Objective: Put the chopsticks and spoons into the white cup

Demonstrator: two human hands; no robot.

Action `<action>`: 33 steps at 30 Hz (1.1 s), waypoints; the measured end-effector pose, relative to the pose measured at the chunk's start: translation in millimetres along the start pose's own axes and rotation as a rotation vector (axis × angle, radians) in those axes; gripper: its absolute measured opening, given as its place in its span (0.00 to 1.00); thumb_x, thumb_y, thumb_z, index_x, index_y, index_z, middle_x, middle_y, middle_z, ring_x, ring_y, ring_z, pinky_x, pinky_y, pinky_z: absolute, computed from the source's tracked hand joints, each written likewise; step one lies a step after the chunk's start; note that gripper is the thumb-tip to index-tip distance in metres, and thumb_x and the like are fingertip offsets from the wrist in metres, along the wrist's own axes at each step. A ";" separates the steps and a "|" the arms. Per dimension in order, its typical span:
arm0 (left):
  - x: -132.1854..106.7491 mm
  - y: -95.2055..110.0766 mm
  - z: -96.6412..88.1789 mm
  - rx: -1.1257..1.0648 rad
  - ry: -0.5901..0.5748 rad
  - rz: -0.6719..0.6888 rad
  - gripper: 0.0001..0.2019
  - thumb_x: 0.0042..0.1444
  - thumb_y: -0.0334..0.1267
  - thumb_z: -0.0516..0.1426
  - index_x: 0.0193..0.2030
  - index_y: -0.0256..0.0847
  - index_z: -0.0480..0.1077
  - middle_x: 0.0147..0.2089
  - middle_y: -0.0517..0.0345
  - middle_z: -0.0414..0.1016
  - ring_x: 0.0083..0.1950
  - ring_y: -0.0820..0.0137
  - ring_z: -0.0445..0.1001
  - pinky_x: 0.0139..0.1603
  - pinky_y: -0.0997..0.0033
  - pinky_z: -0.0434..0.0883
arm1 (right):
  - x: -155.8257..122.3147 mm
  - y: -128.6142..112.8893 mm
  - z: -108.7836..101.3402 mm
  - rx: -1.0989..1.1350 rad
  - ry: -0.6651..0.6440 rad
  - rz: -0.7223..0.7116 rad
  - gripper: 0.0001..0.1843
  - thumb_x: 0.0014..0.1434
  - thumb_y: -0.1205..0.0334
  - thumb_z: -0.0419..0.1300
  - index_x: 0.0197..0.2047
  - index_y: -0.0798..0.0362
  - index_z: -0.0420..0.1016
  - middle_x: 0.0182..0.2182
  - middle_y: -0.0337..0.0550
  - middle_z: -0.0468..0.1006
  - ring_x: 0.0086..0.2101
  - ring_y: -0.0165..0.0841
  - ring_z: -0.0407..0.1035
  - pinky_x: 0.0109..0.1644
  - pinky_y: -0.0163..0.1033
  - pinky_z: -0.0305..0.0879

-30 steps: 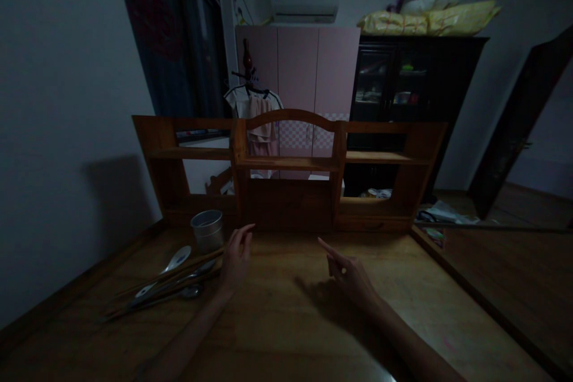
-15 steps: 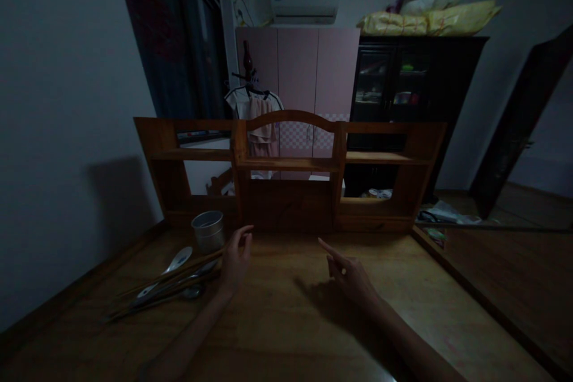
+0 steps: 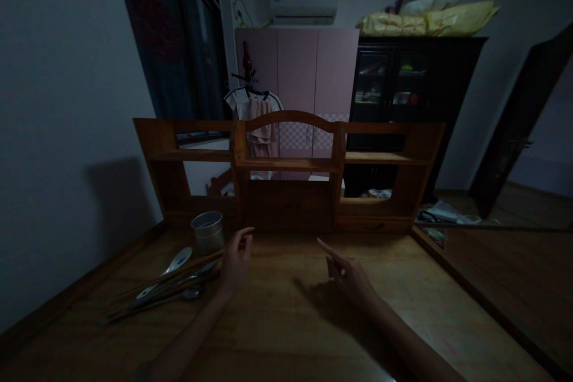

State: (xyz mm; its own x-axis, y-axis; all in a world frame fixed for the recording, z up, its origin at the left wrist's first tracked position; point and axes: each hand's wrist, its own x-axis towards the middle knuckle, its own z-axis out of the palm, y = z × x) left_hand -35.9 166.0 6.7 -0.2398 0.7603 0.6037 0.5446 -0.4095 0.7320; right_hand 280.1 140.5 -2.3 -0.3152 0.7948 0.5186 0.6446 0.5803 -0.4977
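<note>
My left hand (image 3: pixel 236 259) is at the right end of a group of utensils, with its fingers loosely bent and apart and nothing in them. Beside it lie several chopsticks (image 3: pixel 172 276), a white spoon with a blue mark (image 3: pixel 181 258) and a metal spoon (image 3: pixel 192 292). Behind these stands a round metal cup (image 3: pixel 209 234), left of my left hand. My right hand (image 3: pixel 351 277) hovers over the bare right part of the table, index finger stretched out and the other fingers bent. It holds nothing, and its shadow falls on the wood below.
The wooden table (image 3: pixel 277 322) carries a wooden shelf unit (image 3: pixel 289 164) along its back edge. A wall (image 3: pixel 67 131) borders the left side. A raised wooden edge (image 3: pixel 474 295) runs along the right. Beyond the shelf are pink wardrobes (image 3: pixel 296 71) and a dark cabinet (image 3: pixel 447 77).
</note>
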 end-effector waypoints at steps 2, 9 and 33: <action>-0.2 0.5 -0.1 -0.006 0.005 0.003 0.15 0.61 0.44 0.50 0.51 0.43 0.69 0.42 0.54 0.76 0.40 0.65 0.75 0.37 0.68 0.71 | 0.1 -0.4 -0.1 0.002 0.005 0.002 0.28 0.65 0.64 0.48 0.67 0.50 0.55 0.21 0.33 0.67 0.20 0.25 0.59 0.28 0.28 0.55; 0.2 4.3 0.0 -0.024 0.037 0.053 0.15 0.60 0.44 0.51 0.49 0.42 0.71 0.39 0.54 0.76 0.38 0.65 0.75 0.36 0.67 0.72 | 1.0 -5.9 -3.4 0.012 -0.010 0.018 0.27 0.65 0.64 0.48 0.67 0.50 0.55 0.20 0.32 0.65 0.20 0.25 0.58 0.28 0.28 0.54; 0.0 -7.0 6.2 -0.133 -0.078 0.001 0.16 0.60 0.48 0.52 0.52 0.46 0.69 0.44 0.55 0.71 0.30 0.71 0.74 0.25 0.73 0.74 | 0.5 -2.1 -2.7 0.032 -0.008 0.007 0.28 0.65 0.65 0.48 0.67 0.48 0.55 0.23 0.33 0.68 0.22 0.25 0.60 0.29 0.28 0.56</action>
State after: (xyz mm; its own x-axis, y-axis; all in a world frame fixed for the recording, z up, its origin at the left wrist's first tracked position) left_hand -34.7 172.0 -0.4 -0.1734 0.7945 0.5819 0.4324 -0.4695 0.7698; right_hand 280.4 139.2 0.9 -0.3162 0.8000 0.5099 0.6245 0.5801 -0.5229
